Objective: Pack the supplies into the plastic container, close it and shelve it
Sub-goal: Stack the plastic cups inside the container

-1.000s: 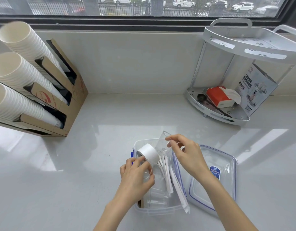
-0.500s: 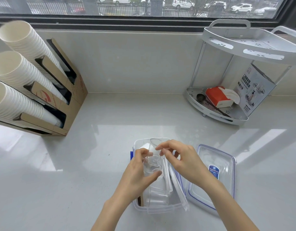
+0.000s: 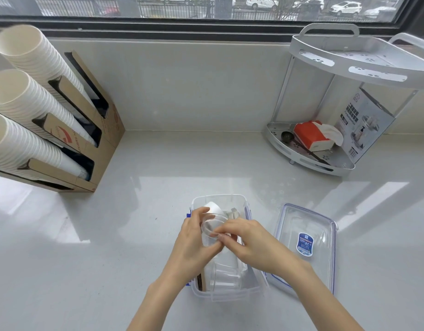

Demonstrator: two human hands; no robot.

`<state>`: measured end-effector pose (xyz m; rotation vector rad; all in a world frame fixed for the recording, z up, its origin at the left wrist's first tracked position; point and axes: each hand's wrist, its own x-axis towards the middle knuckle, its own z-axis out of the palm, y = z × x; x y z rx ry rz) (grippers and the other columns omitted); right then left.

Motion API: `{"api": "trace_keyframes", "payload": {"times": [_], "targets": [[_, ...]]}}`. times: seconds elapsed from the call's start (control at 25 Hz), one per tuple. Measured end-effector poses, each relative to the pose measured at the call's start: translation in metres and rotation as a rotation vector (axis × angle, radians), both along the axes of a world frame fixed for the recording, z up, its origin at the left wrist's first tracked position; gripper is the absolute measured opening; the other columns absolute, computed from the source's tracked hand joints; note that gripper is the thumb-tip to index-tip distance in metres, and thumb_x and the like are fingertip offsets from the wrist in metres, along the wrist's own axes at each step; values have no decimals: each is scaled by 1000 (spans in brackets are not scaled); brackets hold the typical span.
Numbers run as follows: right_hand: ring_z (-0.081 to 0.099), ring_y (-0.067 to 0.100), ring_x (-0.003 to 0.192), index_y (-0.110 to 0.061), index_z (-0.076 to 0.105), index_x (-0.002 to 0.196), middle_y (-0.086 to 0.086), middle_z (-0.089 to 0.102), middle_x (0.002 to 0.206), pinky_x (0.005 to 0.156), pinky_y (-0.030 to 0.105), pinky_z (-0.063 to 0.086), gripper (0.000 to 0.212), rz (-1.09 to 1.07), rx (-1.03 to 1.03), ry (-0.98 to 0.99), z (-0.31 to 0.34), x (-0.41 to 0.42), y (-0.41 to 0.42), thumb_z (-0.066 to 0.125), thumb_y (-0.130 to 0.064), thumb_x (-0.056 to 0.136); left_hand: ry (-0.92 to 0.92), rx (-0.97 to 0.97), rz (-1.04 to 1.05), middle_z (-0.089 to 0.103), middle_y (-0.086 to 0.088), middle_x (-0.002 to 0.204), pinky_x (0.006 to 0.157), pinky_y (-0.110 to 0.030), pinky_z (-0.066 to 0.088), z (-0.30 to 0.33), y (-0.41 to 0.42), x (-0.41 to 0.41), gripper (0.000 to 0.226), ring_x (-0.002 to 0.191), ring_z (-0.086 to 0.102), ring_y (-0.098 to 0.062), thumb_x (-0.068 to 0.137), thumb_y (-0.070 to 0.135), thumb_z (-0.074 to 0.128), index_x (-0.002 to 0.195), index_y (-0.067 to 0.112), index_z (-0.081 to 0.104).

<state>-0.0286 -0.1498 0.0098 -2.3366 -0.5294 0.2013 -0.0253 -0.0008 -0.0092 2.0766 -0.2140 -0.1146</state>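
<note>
Both hands, left (image 3: 194,240) and right (image 3: 251,242), pinch a clear cup (image 3: 212,231) over the open container (image 3: 251,291) (lid (image 3: 325,225) lying beside it). Lower it upright among the supplies, keeping below the rim.

Both forearms are bare to the frame's lower edge, no sleeve showing; left hand (image 3: 194,242) and right hand (image 3: 256,247) ungloved, fingernails short

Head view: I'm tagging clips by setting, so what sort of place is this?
Probably a drinks or pantry counter in an office or cafe. Signs: three long stacks of white paper cups in a brown cardboard dispenser, a white metal corner rack, and a glossy pale countertop below a street-facing window.
</note>
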Motion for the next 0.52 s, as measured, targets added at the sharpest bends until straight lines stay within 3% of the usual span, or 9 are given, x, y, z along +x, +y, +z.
{"api": "trace_keyframes", "payload": {"times": [0.12,0.24,0.32,0.4,0.52], "targets": [[50,-1,76,-29,58,116,-24,52,91,72,7,37,28,-87,129,27,0,0,1,43,-27,92,12,-6,29,44,32,99,78,-1,36,0,5,-1,51,105,47,-8,75,29,69,110,35,32],[53,-2,79,-22,57,109,-11,55,103,72,3,37,22,-294,172,9,-5,3,-3,41,-18,93,4,6,65,47,23,106,79,-8,36,-2,11,0,52,109,47,-12,75,28,70,116,30,37],[55,4,85,-16,58,104,0,61,105,75,8,40,20,-253,21,60,-11,3,-5,42,-16,92,11,3,93,48,20,108,81,-12,36,-2,14,1,54,110,48,-13,75,24,70,121,22,42],[58,16,98,-15,60,107,5,63,110,86,23,46,22,-86,-166,198,-18,0,-2,45,-19,90,6,12,113,50,15,112,87,-17,34,-2,17,1,55,110,49,-14,76,23,69,124,18,43],[52,19,113,-28,53,120,6,54,123,97,35,44,35,78,-338,379,-25,-4,7,54,-27,86,-1,14,129,51,10,117,89,-19,34,0,19,1,55,108,50,-12,76,23,68,125,17,44]]}}
